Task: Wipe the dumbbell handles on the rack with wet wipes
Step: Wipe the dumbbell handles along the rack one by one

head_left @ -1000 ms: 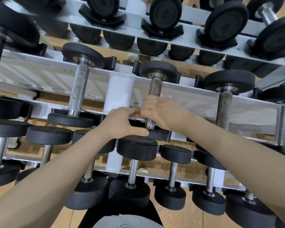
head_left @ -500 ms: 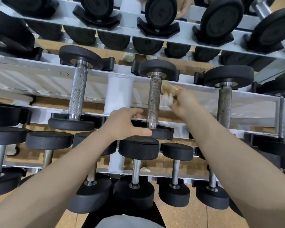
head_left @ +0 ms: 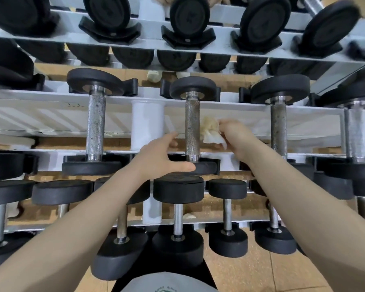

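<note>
Beside one dumbbell handle (head_left: 192,129), right hand (head_left: 235,138) fingers around one wipe (head_left: 211,131), left hand (head_left: 162,157) fingers wide.

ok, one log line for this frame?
left hand: steadies dumbbell | right hand: holds wipe beside handle | wipe off handle

Both my bare forearms reach up and forward from the bottom corners, converging toward the middle. My left hand (head_left: 158,157) is spread wide, thumb stretched out to the right and fingers extended forward, gripping nothing. My right hand (head_left: 235,137) sits a little higher and to the right, knuckles toward me, fingers bunched around a crumpled wet wipe (head_left: 211,131).
</note>
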A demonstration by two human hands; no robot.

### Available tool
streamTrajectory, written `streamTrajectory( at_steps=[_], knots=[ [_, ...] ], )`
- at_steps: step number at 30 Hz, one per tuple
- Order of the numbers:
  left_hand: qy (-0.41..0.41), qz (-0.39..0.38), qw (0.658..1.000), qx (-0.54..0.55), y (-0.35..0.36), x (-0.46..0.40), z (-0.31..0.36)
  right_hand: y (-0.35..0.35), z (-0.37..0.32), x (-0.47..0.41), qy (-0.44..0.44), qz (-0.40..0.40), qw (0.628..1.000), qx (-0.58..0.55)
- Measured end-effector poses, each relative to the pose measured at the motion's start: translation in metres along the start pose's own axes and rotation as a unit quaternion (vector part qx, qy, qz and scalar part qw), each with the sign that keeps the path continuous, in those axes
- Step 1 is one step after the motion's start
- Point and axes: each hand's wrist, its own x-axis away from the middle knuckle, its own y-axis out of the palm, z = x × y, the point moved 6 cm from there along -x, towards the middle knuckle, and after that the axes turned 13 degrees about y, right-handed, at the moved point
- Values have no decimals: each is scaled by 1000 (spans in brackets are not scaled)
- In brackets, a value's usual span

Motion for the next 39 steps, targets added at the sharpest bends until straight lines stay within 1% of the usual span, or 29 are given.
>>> streamTrajectory(
  at_steps=[1,3,4,5,8,10,12,15,17,21,24,26,27,29,31,32,33,34,35,36,38,39],
  knots=[
    [19,21,1000,2,-3,-1,7,-5,0,7,-8,-5,999,-44],
    [74,89,993,7,-14,-3,27,-7,0,23,-20,-57,991,-120],
    [96,117,988,14,-18,-5,37,-5,0,32,-26,-86,987,-133],
    [115,127,985,17,-20,-8,49,-5,1,40,-38,-106,985,-131],
    [153,111,982,18,-14,-17,76,-6,1,61,-70,-141,982,-100],
    [172,103,977,65,-7,-19,87,-6,0,72,-83,-171,979,-76],
    [160,114,975,108,-3,-18,91,-8,1,78,-105,-171,979,-35],
    [141,135,974,118,3,-20,92,-19,6,82,-133,-110,984,37],
    [134,145,973,122,8,-22,95,-29,12,81,-141,-93,984,59],
    [99,183,960,186,18,-25,102,-51,21,74,-146,-96,982,73],
    [62,187,946,256,31,-34,110,-74,22,74,-166,-105,977,88],
    [25,191,919,345,44,-42,112,-92,26,70,-145,-116,979,85],
    [7,197,898,393,51,-47,113,-100,28,66,-125,-129,981,74],
    [-36,215,843,492,64,-56,111,-115,28,59,-105,-147,983,34],
    [-89,247,785,562,79,-63,109,-132,23,55,-124,-140,982,10],
    [-111,255,767,578,86,-65,110,-138,21,54,-141,-145,979,-2],
    [-126,259,762,580,93,-69,111,-143,18,55,-159,-167,973,-15],
    [-134,257,767,572,100,-74,116,-148,16,54,-174,-193,965,-29],
    [-136,255,785,549,105,-79,120,-150,14,55,-184,-216,958,-41],
    [-135,255,810,511,108,-83,123,-152,12,55,-189,-237,952,-50],
    [-128,264,883,366,110,-92,122,-156,6,56,-200,-274,938,-79],
    [-116,266,909,298,110,-95,124,-161,3,54,-201,-279,932,-111]
  ],
)
